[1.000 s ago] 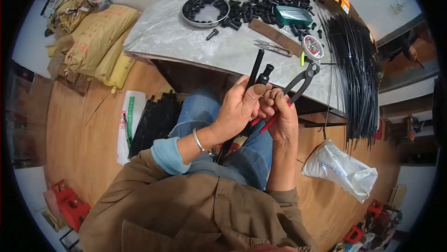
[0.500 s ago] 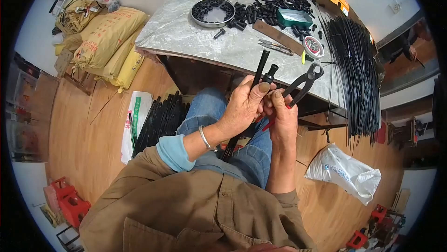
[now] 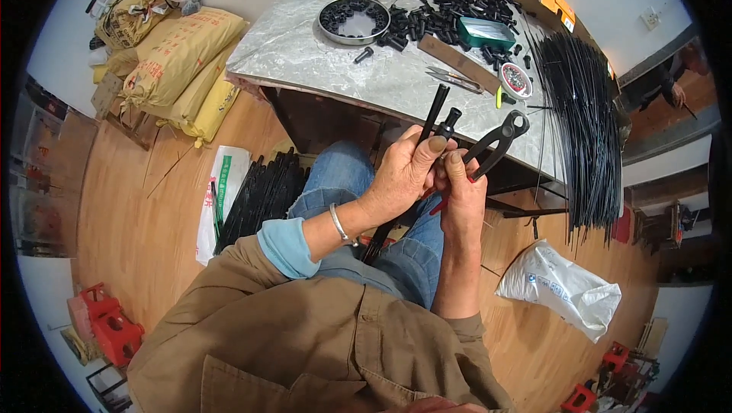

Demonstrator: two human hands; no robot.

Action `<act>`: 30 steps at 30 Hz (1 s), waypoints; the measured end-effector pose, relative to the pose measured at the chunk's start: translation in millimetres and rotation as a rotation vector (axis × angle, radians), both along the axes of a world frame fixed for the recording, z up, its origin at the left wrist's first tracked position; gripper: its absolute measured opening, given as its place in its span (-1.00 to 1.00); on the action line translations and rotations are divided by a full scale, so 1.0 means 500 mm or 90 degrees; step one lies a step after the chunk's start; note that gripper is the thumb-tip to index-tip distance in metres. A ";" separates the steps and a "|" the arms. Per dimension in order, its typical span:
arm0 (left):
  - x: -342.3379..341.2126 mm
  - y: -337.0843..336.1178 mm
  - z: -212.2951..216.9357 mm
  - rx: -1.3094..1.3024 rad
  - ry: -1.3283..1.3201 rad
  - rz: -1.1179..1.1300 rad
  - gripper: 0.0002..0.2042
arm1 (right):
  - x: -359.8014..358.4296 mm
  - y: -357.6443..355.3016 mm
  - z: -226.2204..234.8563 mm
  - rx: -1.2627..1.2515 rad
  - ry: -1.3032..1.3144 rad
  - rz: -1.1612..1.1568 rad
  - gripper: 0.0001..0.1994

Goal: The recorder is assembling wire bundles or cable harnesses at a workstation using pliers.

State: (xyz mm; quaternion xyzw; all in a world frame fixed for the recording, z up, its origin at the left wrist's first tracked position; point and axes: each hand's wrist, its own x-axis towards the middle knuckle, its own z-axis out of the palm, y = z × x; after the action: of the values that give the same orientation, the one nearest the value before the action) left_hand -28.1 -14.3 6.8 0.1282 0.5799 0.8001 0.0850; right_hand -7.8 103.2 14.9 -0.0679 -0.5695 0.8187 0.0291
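Observation:
Over my lap, my left hand [image 3: 402,176] is closed around a slim black rod [image 3: 433,112] and a stepped black cylindrical fitting [image 3: 448,123], both pointing up past the thumb. My right hand [image 3: 462,196] grips a pair of end-cutting pincers [image 3: 499,138], their dark jaws up and to the right and a bit of red handle showing below. Both thumbs meet near the base of the fitting. Whatever lies between the fingertips is hidden. More black rods [image 3: 375,244] show below my left hand, between my legs.
Ahead stands a grey table [image 3: 305,70] with a heap of black fittings [image 3: 446,1], a round metal tray [image 3: 324,32], a green box [image 3: 488,32] and scissors [image 3: 454,77]. Long black rods [image 3: 579,131] hang over its right edge. A rod bundle [image 3: 263,199] and white sack [image 3: 557,291] flank me.
The whole view has shifted slightly. My hands keep the same grips and stay together, and the pincers' jaws sit a little lower.

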 end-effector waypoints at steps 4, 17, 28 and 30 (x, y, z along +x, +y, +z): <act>0.003 0.003 0.002 -0.012 0.029 0.021 -0.46 | 0.003 -0.002 0.002 0.011 0.010 0.010 -0.74; 0.004 0.002 -0.001 -0.050 0.052 0.042 -0.53 | 0.049 -0.053 0.005 0.307 0.116 -0.150 -0.78; -0.018 -0.042 -0.011 0.038 -0.037 -0.069 -0.38 | 0.072 0.004 0.089 0.293 0.012 0.197 -0.68; -0.021 -0.045 -0.002 0.080 -0.134 -0.087 -0.33 | 0.078 0.038 0.111 0.265 0.001 0.245 -0.51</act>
State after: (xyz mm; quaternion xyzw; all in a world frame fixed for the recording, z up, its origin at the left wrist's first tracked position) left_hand -38.7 -36.8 5.9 0.0875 0.5067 0.8361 0.1913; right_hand 31.4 122.2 70.5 0.0494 -0.7280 0.6744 -0.1129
